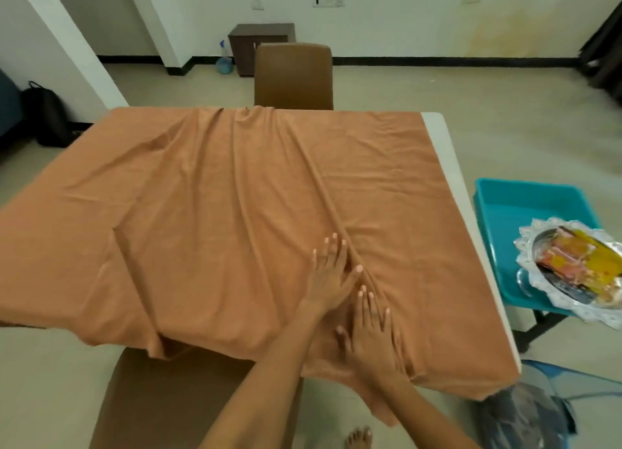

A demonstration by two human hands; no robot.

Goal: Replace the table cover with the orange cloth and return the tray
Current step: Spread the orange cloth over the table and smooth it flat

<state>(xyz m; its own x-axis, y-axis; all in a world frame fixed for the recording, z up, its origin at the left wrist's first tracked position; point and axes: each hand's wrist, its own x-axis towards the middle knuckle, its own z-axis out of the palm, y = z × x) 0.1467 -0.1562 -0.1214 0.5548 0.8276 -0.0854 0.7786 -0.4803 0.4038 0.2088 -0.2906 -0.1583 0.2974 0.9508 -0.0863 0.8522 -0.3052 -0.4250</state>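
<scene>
The orange cloth (218,192) lies spread over the table (447,166), its long axis running left to right across my view. It hangs over the near and left edges and leaves a pale strip of tabletop bare along the right side. Long wrinkles run from the far edge toward me, meeting in one raised fold near my hands.

A brown chair (292,75) stands at the far side, and another chair (161,398) sits tucked just under the near edge, partly covered by the drooping hem.

To the right of the table, a teal plastic tub (525,203) sits on a dark-legged stand. Resting across its near corner is the silver tray (572,273), tilted slightly, with a scalloped rim; it holds what looks like folded red and yellow items, though I cannot make out just what they are.

My left hand (331,273) lies flat on the cloth, fingers straight and spread, just left of the raised fold. My right hand (370,334) is flat too, fingers extended, pressing the cloth nearer the table's front edge, grasping nothing. The two hands sit just beside each other.
</scene>
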